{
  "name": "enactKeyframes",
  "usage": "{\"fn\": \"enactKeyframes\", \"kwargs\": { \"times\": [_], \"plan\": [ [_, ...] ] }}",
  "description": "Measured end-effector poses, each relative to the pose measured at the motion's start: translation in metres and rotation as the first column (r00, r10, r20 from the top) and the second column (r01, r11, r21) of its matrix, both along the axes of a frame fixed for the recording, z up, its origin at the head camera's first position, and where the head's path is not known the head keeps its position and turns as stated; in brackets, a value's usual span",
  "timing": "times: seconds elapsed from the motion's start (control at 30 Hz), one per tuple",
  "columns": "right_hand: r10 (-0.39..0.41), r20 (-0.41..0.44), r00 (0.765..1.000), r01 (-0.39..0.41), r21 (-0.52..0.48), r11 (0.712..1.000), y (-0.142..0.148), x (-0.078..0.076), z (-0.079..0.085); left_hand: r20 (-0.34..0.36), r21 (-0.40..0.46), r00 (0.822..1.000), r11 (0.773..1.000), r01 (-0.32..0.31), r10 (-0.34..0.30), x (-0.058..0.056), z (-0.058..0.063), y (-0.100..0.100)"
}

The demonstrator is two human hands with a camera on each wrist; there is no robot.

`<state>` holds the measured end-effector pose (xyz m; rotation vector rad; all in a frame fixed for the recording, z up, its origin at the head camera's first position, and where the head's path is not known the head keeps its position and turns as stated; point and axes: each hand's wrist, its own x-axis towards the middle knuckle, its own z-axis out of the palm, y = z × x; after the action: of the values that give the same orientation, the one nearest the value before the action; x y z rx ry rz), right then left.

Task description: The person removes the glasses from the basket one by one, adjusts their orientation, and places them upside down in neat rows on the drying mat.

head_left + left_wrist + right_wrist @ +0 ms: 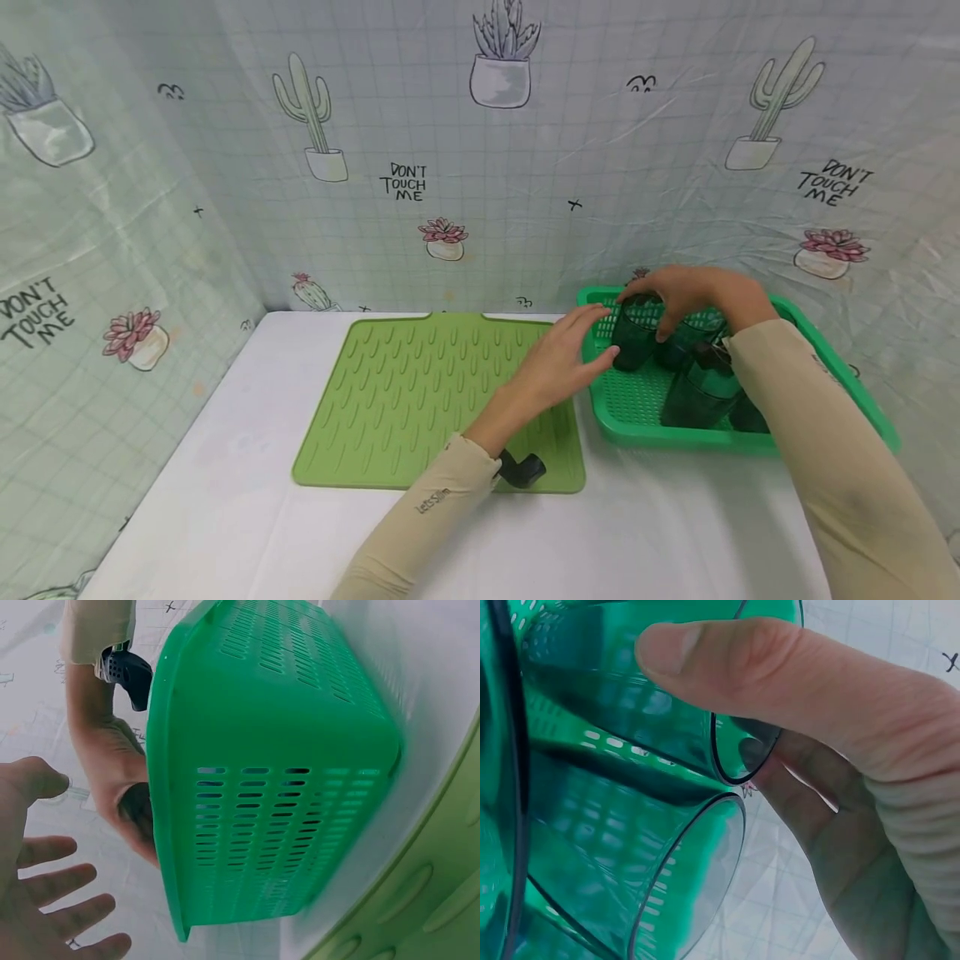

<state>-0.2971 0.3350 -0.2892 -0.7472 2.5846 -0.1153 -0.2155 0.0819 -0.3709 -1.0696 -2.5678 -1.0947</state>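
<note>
My right hand (693,292) reaches down into the left end of a green plastic basket (645,435) and grips a dark, see-through glass (633,340) near its rim. In the right wrist view the thumb lies along the outside of this glass (622,701), with the fingers at the far side of its mouth. A second glass (622,847) stands right beside it. My left hand (551,360) hovers at the basket's left edge, thumb and fingers spread apart. The left wrist view shows that hand (45,889) holding nothing, outside the basket wall (255,720).
More dark glasses (697,398) stand in the basket, partly hidden under my right forearm. A green ridged mat (420,400) lies left of the basket on a white table (225,500). Behind rises a cloth printed with cacti (375,108).
</note>
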Motion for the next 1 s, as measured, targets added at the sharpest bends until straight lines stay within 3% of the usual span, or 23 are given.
{"fn": "enactKeyframes", "kwargs": {
  "times": [0.3,0.5,0.73,1.0],
  "plan": [
    [0.064,-0.084,0.994,-0.069,-0.058,0.996,0.003,0.007,0.010,0.013,-0.003,1.000,1.000,-0.014,0.014,-0.005,0.000,0.003],
    [0.029,-0.105,0.994,-0.038,-0.078,0.996,0.004,0.018,0.026,-0.006,-0.006,1.000,1.000,-0.018,0.018,-0.010,0.000,0.005],
    [-0.011,-0.116,0.993,-0.004,-0.129,0.992,0.001,0.036,0.047,0.032,0.013,0.999,1.000,0.000,-0.001,-0.015,0.002,0.006],
    [-0.026,-0.143,0.989,0.001,-0.174,0.985,0.001,0.052,0.061,0.077,0.028,0.997,0.999,0.016,-0.018,-0.020,0.004,0.008]
  ]
}}
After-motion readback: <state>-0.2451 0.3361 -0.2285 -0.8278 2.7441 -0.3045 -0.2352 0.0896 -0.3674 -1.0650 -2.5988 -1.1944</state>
